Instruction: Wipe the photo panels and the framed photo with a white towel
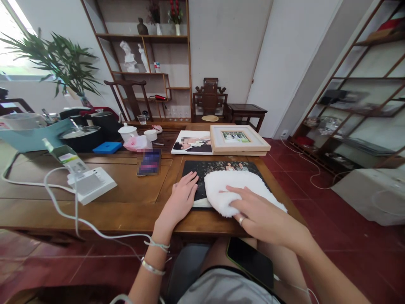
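A dark photo print (202,171) lies flat near the front edge of the wooden table (133,185). A white fluffy cloth (228,185) rests on it. My right hand (256,213) presses down on the cloth, fingers stretched over it. My left hand (182,196) lies flat, fingers spread, on the print's left edge. Two bracelets show on my left wrist, and a ring is on my right hand.
Behind the print lie another photo (191,142) and a framed picture (238,139). A white power strip (91,183) with cables, a blue pad (106,147), pots, cups and a plant fill the left. A phone (249,261) rests on my lap. Shelves stand behind and right.
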`<state>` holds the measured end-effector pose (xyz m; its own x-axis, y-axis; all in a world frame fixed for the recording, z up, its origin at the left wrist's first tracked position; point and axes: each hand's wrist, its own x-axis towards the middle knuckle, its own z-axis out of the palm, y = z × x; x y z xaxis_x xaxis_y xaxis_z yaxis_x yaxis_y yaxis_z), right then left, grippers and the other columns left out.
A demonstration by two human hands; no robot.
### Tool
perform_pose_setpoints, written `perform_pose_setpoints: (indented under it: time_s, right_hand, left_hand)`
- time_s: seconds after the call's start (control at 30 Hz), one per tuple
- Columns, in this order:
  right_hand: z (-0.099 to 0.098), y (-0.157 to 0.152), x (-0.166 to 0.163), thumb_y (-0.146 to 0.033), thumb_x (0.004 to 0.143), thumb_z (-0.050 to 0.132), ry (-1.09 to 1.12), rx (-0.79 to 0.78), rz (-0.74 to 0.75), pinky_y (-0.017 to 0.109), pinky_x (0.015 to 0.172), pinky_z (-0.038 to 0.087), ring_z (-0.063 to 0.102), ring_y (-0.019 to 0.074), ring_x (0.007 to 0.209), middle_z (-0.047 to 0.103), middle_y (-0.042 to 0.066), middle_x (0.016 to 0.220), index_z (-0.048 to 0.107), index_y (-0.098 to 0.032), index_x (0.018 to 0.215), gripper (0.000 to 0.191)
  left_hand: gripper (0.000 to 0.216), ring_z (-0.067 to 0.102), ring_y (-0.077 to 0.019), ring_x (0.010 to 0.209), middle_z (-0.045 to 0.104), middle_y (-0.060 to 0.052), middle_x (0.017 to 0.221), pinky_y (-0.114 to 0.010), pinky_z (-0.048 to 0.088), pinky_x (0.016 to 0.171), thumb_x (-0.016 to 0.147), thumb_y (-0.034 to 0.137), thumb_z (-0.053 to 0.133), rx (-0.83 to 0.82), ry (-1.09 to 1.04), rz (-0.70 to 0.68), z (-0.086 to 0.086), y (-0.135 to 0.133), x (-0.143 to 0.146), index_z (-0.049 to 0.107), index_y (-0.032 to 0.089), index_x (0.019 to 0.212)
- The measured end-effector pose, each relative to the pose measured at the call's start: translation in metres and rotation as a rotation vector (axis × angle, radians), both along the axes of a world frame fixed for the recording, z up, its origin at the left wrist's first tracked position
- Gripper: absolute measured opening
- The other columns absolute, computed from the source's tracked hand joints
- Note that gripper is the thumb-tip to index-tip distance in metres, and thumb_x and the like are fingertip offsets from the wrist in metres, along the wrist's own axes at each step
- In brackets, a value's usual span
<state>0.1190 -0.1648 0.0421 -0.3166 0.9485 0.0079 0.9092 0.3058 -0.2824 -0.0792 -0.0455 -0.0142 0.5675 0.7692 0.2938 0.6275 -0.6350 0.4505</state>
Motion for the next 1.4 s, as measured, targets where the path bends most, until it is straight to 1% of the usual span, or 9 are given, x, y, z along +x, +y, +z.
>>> perform_pose_setpoints:
  time_s: [0.13,0.33,0.43,0.6,0.8,0.9,1.2,1.3,1.4]
  right_hand:
    - [-0.005,0.045,0.0,-0.014,0.082,0.038,-0.023,0.021,-0.014,0.052,0.106,0.022,0.028,0.0238,0.134,0.051,0.015,0.132,0.059,-0.017,0.113,0.037]
    - [-0.008,0.09,-0.012,-0.014,0.083,0.036,-0.081,0.12,-0.122,0.056,0.102,0.025,0.032,0.0281,0.131,0.047,0.022,0.132,0.06,-0.012,0.111,0.037]
    - [-0.009,0.082,-0.017,-0.013,0.082,0.038,-0.095,0.129,-0.117,0.058,0.102,0.023,0.031,0.0294,0.132,0.046,0.022,0.133,0.06,-0.011,0.111,0.037]
    - [-0.013,0.028,-0.023,-0.01,0.079,0.039,-0.069,0.115,-0.041,0.063,0.103,0.019,0.025,0.0291,0.134,0.041,0.01,0.141,0.063,-0.017,0.102,0.035]
    - [-0.02,-0.014,-0.024,-0.008,0.076,0.042,-0.004,0.133,0.013,0.056,0.109,0.013,0.02,0.0237,0.137,0.038,0.002,0.144,0.065,-0.02,0.09,0.029]
    - [-0.02,-0.001,-0.02,-0.01,0.077,0.042,0.014,0.14,-0.011,0.056,0.109,0.014,0.025,0.0229,0.135,0.043,0.004,0.14,0.065,-0.02,0.094,0.03]
    - [-0.011,0.083,-0.025,-0.016,0.082,0.04,-0.109,0.144,-0.083,0.058,0.103,0.022,0.031,0.0286,0.131,0.049,0.018,0.133,0.059,-0.014,0.115,0.038]
    - [-0.015,0.086,-0.033,-0.016,0.081,0.041,-0.141,0.187,-0.085,0.061,0.102,0.02,0.028,0.0303,0.132,0.042,0.013,0.14,0.059,-0.018,0.116,0.039]
    - [-0.021,0.068,-0.042,-0.015,0.081,0.042,-0.162,0.219,-0.089,0.064,0.102,0.017,0.025,0.0327,0.133,0.039,0.012,0.142,0.062,-0.018,0.111,0.036]
  left_hand:
    - [0.04,0.034,-0.0196,0.133,0.044,-0.012,0.139,-0.044,0.031,0.107,0.092,0.019,0.033,0.004,-0.005,0.006,0.0,0.001,0.0,0.047,0.011,0.128]
    - [0.038,0.035,-0.0205,0.133,0.046,-0.012,0.138,-0.044,0.032,0.106,0.091,0.017,0.034,0.0,-0.016,0.016,0.0,0.001,0.0,0.05,0.011,0.125]
    - [0.038,0.037,-0.02,0.132,0.046,-0.012,0.138,-0.043,0.032,0.107,0.091,0.017,0.034,-0.007,-0.037,0.028,-0.001,0.001,0.0,0.05,0.01,0.125]
    - [0.039,0.038,-0.0191,0.13,0.046,-0.013,0.138,-0.041,0.031,0.107,0.091,0.016,0.032,-0.015,-0.057,0.037,-0.001,0.0,0.0,0.048,0.009,0.127]
    - [0.039,0.038,-0.0202,0.13,0.046,-0.013,0.138,-0.043,0.032,0.107,0.09,0.014,0.033,-0.011,-0.037,0.035,-0.001,0.001,0.0,0.049,0.011,0.126]
    - [0.039,0.039,-0.0204,0.13,0.047,-0.012,0.137,-0.043,0.033,0.106,0.09,0.014,0.033,-0.001,-0.041,0.034,-0.002,0.001,0.0,0.05,0.013,0.125]
    - [0.039,0.04,-0.0211,0.129,0.048,-0.012,0.136,-0.044,0.034,0.105,0.089,0.013,0.034,0.02,-0.06,0.017,-0.003,0.002,-0.001,0.051,0.016,0.125]
    - [0.038,0.04,-0.0217,0.129,0.048,-0.013,0.135,-0.044,0.034,0.105,0.089,0.013,0.035,0.014,-0.058,0.025,-0.004,0.003,-0.001,0.052,0.014,0.124]
    - [0.04,0.04,-0.021,0.129,0.049,-0.012,0.135,-0.044,0.034,0.104,0.089,0.011,0.034,0.007,-0.07,0.009,-0.004,0.003,-0.001,0.051,0.016,0.124]
